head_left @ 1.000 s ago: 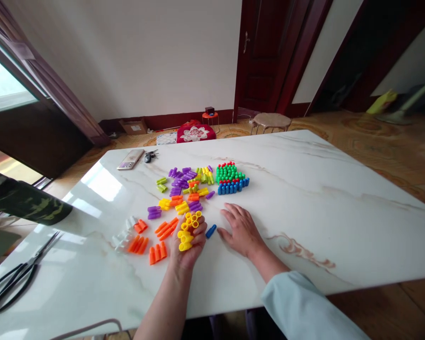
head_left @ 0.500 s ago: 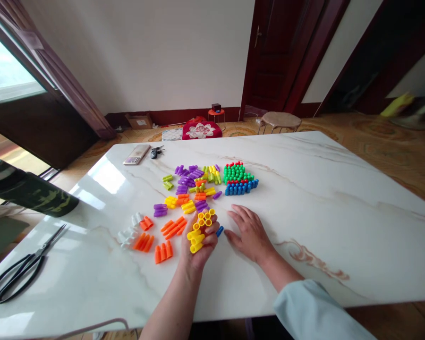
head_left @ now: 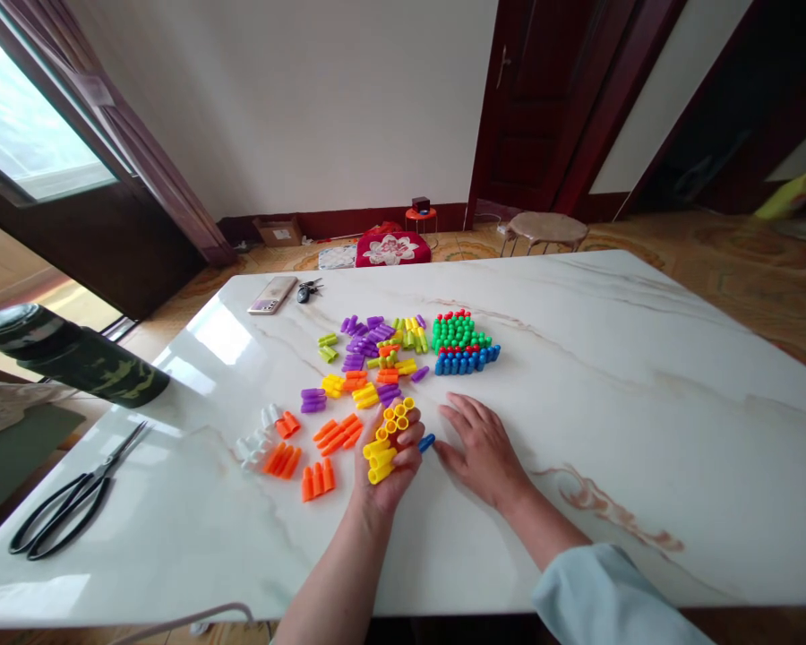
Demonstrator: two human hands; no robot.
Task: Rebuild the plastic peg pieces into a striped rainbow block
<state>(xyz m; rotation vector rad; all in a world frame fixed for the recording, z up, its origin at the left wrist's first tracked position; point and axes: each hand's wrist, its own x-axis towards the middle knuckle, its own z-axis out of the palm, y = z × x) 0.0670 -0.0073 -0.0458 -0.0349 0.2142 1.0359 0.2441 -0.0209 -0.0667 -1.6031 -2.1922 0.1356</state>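
Note:
My left hand [head_left: 398, 475] is closed around a bunch of yellow bullet-shaped plastic pieces [head_left: 381, 460], their open ends facing me. Close by its fingers, a single blue bullet-shaped piece [head_left: 427, 442] lies tilted, near the thumb of my right hand. Palm down, my right hand [head_left: 487, 457] rests on the table with its fingers apart and nothing held. Beyond the hands stand rows of blue pieces [head_left: 463, 362], with green pieces [head_left: 458, 333] and red ones behind. Loose purple pieces [head_left: 313, 400], orange pieces [head_left: 318, 481] and white pieces [head_left: 255, 448] lie to the left.
The pale marbled table [head_left: 645, 394] carries black-handled long-nosed scissors or pliers [head_left: 73, 502], a dark green bottle [head_left: 100, 358], a phone [head_left: 272, 295] and keys [head_left: 307, 290]. A cable [head_left: 201, 614] runs along the front edge. Stools [head_left: 547, 227] stand beyond the table.
The camera has turned a little to the left, so everything appears shifted rightward. Both hands keep nearly the same pose, with the yellow pieces still in my left hand.

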